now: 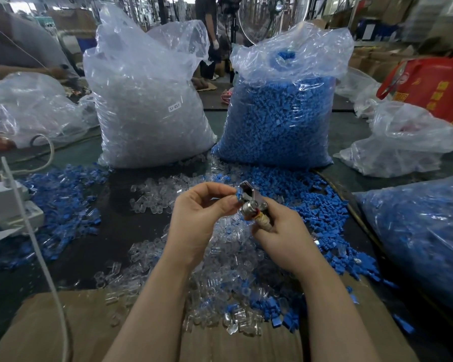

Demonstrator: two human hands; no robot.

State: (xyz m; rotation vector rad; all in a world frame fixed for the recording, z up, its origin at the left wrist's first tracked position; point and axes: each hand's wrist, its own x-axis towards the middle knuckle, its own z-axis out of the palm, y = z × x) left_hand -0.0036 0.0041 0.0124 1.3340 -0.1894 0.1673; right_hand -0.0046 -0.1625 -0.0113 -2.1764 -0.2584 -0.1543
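- From the head camera: the right hand (280, 231) has its fingers curled tight round the bottom of a small metal tool (251, 202).
- The left hand (196, 218) is curled too. Its thumb and one fingertip pinch a little blue piece (238, 196).
- The blue piece sits right at the top of the tool, touching its shiny open mouth. Both are held up above the table, between the two hands.
- The tool points up and leans a bit to the left, toward the left hand. So the blue piece is on the left side of the tool's top, and the left hand is the nearer one to push it in.
- Under the hands lie a heap of clear pieces (220, 270) and a heap of blue pieces (319, 205).
- Behind them stand a big bag of clear pieces (147, 105) and a big bag of blue pieces (280, 113).
- Hard to see: the fingers hide most of the blue piece, and the right hand hides the tool's bottom end. I cannot tell if a clear piece is already inside the tool's mouth.
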